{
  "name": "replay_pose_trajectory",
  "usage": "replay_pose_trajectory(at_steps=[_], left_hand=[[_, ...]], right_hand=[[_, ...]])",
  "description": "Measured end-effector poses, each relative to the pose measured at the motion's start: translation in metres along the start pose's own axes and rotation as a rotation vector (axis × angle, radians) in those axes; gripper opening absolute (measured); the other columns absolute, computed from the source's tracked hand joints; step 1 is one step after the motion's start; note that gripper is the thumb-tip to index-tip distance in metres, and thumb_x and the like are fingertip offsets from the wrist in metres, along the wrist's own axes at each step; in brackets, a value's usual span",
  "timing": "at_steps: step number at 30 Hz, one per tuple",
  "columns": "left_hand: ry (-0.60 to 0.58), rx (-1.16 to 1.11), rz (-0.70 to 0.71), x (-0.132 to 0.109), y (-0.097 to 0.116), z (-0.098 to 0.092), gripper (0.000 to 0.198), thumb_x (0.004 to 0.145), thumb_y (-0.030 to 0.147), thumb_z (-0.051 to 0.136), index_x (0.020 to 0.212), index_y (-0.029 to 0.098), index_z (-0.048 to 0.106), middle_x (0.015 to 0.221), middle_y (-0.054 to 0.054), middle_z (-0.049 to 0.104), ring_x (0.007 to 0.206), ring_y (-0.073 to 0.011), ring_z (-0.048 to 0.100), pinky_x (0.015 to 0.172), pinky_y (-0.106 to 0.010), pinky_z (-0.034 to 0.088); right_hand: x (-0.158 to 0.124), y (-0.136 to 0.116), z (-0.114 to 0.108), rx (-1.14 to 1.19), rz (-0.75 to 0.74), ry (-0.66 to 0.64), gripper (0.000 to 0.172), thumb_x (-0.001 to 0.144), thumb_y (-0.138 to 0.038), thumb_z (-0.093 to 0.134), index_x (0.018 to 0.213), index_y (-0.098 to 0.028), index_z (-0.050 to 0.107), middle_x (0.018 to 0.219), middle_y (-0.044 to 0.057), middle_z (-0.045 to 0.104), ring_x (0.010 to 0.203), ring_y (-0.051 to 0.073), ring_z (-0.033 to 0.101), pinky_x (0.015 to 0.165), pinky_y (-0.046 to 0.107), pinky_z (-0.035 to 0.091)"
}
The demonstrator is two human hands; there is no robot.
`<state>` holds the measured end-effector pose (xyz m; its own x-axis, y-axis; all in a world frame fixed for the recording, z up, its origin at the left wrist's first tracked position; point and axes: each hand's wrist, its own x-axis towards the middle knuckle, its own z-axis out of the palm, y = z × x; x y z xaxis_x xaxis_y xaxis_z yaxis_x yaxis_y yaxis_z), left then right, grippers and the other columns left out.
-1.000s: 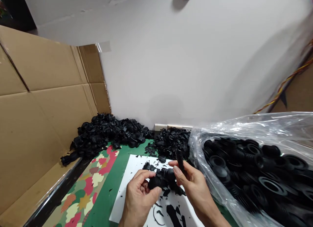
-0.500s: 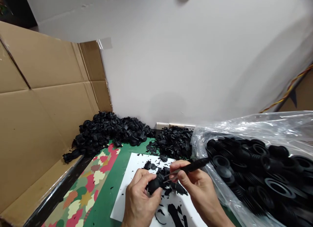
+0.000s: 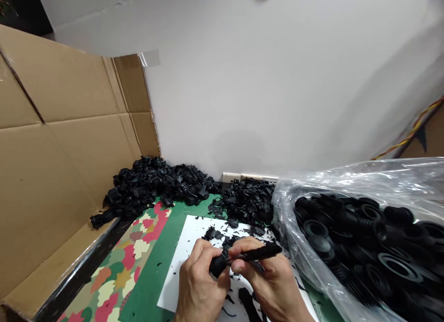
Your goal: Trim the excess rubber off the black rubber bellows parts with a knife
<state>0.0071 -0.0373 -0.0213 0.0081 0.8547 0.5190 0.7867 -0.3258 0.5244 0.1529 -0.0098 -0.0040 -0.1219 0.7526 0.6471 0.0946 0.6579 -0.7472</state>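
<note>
My left hand (image 3: 203,280) is closed round a small black rubber part (image 3: 217,265), holding it over the white board (image 3: 173,278). In my right hand (image 3: 268,275) is a pair of tweezers (image 3: 262,252) with a black body and thin metal tips. The tips meet the right side of the rubber part, and my right fingers hide most of them. Both hands are close together, almost touching. Black rubber scraps (image 3: 213,234) lie on the board behind my hands, and a longer black strip (image 3: 248,303) lies between my wrists.
A clear plastic bag (image 3: 294,248) of ribbed black rubber parts (image 3: 367,252) stands at right. Behind the board is a heap of black shreds (image 3: 248,199); a heap of ribbed pieces (image 3: 156,185) sits farther left. Cardboard (image 3: 72,90) walls the left side; a white wall (image 3: 260,81) rises behind.
My right hand has moved left and slightly down, bringing the tweezers against the rubber part. The tips, spread apart before, now look closer together. My left hand has barely moved.
</note>
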Motion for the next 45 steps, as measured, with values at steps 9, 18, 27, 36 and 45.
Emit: replay_pose_trajectory(at_steps=[9,18,27,36,45], left_hand=[[0.039,-0.074,0.028,-0.001,0.002,-0.001,0.039,0.089,0.049,0.041,0.075,0.02,0.063,0.07,-0.004,0.058,0.058,-0.0158,0.059,0.046,-0.022,0.042],[0.08,-0.036,-0.032,0.007,0.003,0.0,0.004,0.075,0.021,0.057,0.073,0.021,0.059,0.07,-0.002,0.06,0.059,-0.0161,0.059,0.052,-0.024,0.045],[0.087,-0.021,-0.092,0.001,0.004,0.002,0.018,0.063,0.006,0.056,0.073,0.021,0.058,0.071,0.0,0.059,0.057,-0.0153,0.058,0.047,-0.023,0.044],[0.12,-0.023,-0.038,0.002,0.004,0.002,0.021,0.063,0.004,0.056,0.073,0.022,0.058,0.071,0.001,0.059,0.053,-0.0132,0.056,0.044,-0.022,0.042],[0.136,0.016,0.053,0.002,0.004,0.0,0.023,0.066,0.004,0.053,0.08,0.021,0.06,0.076,-0.003,0.06,0.066,-0.018,0.063,0.052,-0.024,0.049]], right_hand=[[-0.008,-0.001,0.013,-0.197,-0.251,-0.042,0.014,0.087,-0.014,0.049,0.081,-0.021,0.059,0.065,0.003,0.066,0.054,0.014,0.063,0.05,0.021,0.049],[-0.002,-0.006,0.014,-0.279,-0.227,0.091,0.016,0.085,-0.012,0.05,0.081,-0.021,0.061,0.069,0.004,0.068,0.061,0.016,0.065,0.057,0.024,0.052],[-0.004,0.017,-0.01,-0.094,0.328,0.317,0.024,0.079,-0.042,0.061,0.078,-0.019,0.065,0.064,0.004,0.067,0.058,0.021,0.064,0.059,0.032,0.051],[0.004,0.016,-0.009,0.177,0.521,0.299,0.039,0.068,-0.055,0.066,0.074,-0.016,0.064,0.063,0.005,0.065,0.054,0.021,0.062,0.054,0.033,0.051],[0.004,0.0,-0.004,-0.008,0.332,-0.038,0.024,0.083,-0.038,0.051,0.07,-0.019,0.057,0.065,0.001,0.059,0.062,0.018,0.054,0.057,0.026,0.045]])
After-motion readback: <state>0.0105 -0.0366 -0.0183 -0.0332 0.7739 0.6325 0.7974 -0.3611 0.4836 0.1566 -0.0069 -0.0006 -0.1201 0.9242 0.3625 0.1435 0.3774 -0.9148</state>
